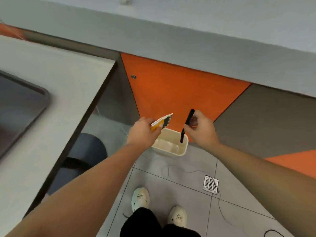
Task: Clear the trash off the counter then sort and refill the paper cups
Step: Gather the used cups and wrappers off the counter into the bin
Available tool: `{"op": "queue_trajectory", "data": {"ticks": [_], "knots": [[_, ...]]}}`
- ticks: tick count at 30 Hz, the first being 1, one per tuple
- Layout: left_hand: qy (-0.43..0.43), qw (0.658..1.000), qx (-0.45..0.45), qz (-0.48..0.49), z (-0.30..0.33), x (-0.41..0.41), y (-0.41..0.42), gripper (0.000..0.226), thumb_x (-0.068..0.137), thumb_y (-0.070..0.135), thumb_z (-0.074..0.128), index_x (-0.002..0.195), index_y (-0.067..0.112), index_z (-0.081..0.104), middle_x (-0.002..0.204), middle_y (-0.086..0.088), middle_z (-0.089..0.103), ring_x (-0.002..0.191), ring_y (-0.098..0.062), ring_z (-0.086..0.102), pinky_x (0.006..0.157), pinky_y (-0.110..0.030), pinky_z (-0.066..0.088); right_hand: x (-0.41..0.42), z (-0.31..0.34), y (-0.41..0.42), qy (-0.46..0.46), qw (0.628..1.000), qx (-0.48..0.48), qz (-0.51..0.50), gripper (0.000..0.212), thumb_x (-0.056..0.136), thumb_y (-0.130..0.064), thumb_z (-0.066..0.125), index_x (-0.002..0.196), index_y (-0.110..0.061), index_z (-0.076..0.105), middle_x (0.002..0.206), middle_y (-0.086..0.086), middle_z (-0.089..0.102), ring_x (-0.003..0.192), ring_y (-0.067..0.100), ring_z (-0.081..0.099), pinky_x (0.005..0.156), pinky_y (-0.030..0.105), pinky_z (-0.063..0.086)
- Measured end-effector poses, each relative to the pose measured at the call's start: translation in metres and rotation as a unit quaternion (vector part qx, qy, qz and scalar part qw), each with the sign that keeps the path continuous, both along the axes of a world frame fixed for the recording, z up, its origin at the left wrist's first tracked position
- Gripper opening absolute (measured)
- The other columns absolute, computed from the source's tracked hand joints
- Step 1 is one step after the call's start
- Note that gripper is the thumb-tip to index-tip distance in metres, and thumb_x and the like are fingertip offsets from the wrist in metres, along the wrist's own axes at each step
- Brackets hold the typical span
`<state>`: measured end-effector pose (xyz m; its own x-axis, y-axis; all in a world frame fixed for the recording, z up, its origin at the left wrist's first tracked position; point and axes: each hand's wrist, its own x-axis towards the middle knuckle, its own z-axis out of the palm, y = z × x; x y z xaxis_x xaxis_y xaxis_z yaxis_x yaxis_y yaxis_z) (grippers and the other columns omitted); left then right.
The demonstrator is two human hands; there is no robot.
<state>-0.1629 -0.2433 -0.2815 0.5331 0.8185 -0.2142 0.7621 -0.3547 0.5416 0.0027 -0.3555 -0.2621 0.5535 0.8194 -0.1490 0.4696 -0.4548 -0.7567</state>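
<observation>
We are holding both hands over the cream bin (172,147) on the floor. Left hand (143,132): grip pinching a yellow-and-white wrapper (161,123), bin just below and right of it. Right hand (201,127): grip curled round a black straw (186,125), its lower end over the bin mouth. We are judging it best to release only when each grip is centred above the opening.

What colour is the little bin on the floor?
Cream, nearly off-white. The bin shows in the head view, below both hands.
</observation>
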Motion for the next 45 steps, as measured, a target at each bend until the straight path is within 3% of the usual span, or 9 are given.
{"op": "queue_trajectory", "data": {"ticks": [4, 10, 17, 19, 22, 25, 30, 37, 45], "knots": [[0.072, 0.996, -0.042, -0.011, -0.104, 0.014, 0.02, 0.026, 0.091, 0.042, 0.059, 0.085, 0.017, 0.058, 0.086, -0.009, 0.063, 0.083, -0.031, 0.063, 0.06, -0.032, 0.045, 0.007, -0.115, 0.019, 0.013, 0.999, -0.038, -0.001, 0.017, 0.086, -0.008, 0.065, 0.087, -0.016, 0.05, 0.081, 0.0, 0.058, 0.081, 0.025, 0.06, 0.067, 0.037, 0.048], [0.167, 0.978, 0.01, -0.126, -0.266, 0.043, 0.046, 0.032, 0.092, 0.038, 0.057, 0.117, 0.019, 0.063, 0.107, -0.007, 0.068, 0.096, -0.03, 0.065, 0.065, -0.029, 0.043, 0.019, -0.287, 0.042, -0.008, 0.995, -0.09, 0.037, 0.019, 0.084, -0.006, 0.066, 0.09, -0.015, 0.05, 0.08, 0.004, 0.06, 0.074, 0.024, 0.057, 0.062, 0.03, 0.04], [0.222, 0.953, -0.024, -0.205, -0.392, 0.077, 0.068, 0.022, 0.088, 0.033, 0.061, 0.082, 0.013, 0.055, 0.082, -0.003, 0.057, 0.077, -0.025, 0.056, 0.059, -0.028, 0.039, 0.038, -0.418, 0.059, -0.037, 0.976, -0.183, 0.114, 0.022, 0.079, -0.001, 0.064, 0.079, -0.017, 0.05, 0.079, 0.008, 0.061, 0.075, 0.031, 0.058, 0.067, 0.038, 0.049], [0.234, 0.948, -0.043, -0.21, -0.41, 0.082, 0.071, 0.031, 0.089, 0.039, 0.062, 0.076, 0.012, 0.056, 0.075, -0.003, 0.057, 0.075, -0.025, 0.056, 0.057, -0.028, 0.039, 0.042, -0.433, 0.064, -0.046, 0.971, -0.203, 0.116, 0.018, 0.08, -0.003, 0.066, 0.09, -0.013, 0.056, 0.093, 0.011, 0.064, 0.084, 0.032, 0.06, 0.071, 0.039, 0.053], [0.242, 0.944, -0.096, -0.204, -0.414, 0.086, 0.069, 0.039, 0.091, 0.047, 0.06, 0.098, 0.009, 0.062, 0.093, -0.006, 0.064, 0.089, -0.027, 0.062, 0.07, -0.034, 0.049, 0.045, -0.437, 0.063, -0.07, 0.959, -0.247, 0.121, 0.059, 0.079, -0.009, 0.071, 0.134, -0.006, 0.05, 0.13, 0.014, 0.057, 0.112, 0.03, 0.058, 0.086, 0.033, 0.049], [0.199, 0.959, -0.093, -0.179, -0.383, 0.08, 0.064, 0.04, 0.096, 0.039, 0.054, 0.12, 0.008, 0.06, 0.11, -0.01, 0.066, 0.103, -0.029, 0.063, 0.08, -0.035, 0.05, 0.043, -0.403, 0.055, -0.047, 0.968, -0.225, 0.099, 0.065, 0.083, -0.011, 0.068, 0.142, -0.007, 0.043, 0.14, 0.012, 0.051, 0.12, 0.028, 0.055, 0.09, 0.029, 0.044], [0.147, 0.973, -0.046, -0.169, -0.26, 0.065, 0.066, 0.043, 0.097, 0.038, 0.053, 0.132, 0.013, 0.057, 0.119, -0.008, 0.067, 0.109, -0.026, 0.062, 0.088, -0.035, 0.053, 0.034, -0.289, 0.047, -0.039, 0.984, -0.158, 0.078, 0.045, 0.089, -0.018, 0.064, 0.132, -0.014, 0.053, 0.124, 0.004, 0.06, 0.095, 0.018, 0.059, 0.077, 0.026, 0.042], [0.093, 0.983, 0.016, -0.159, -0.033, 0.05, 0.073, 0.034, 0.092, 0.035, 0.055, 0.109, 0.009, 0.069, 0.106, -0.01, 0.071, 0.098, -0.03, 0.066, 0.083, -0.042, 0.056, 0.018, -0.076, 0.051, -0.053, 0.991, -0.1, 0.072, 0.031, 0.088, -0.023, 0.065, 0.117, -0.016, 0.061, 0.11, 0.001, 0.063, 0.092, 0.018, 0.061, 0.075, 0.027, 0.043], [-0.011, 0.985, 0.089, -0.148, 0.186, 0.045, 0.093, 0.034, 0.09, 0.043, 0.059, 0.115, 0.022, 0.067, 0.112, 0.0, 0.07, 0.107, -0.02, 0.064, 0.091, -0.038, 0.052, 0.004, 0.133, 0.062, -0.08, 0.994, -0.01, 0.07, 0.023, 0.087, -0.023, 0.07, 0.108, -0.016, 0.065, 0.106, -0.003, 0.064, 0.093, 0.013, 0.06, 0.082, 0.026, 0.047]]}}
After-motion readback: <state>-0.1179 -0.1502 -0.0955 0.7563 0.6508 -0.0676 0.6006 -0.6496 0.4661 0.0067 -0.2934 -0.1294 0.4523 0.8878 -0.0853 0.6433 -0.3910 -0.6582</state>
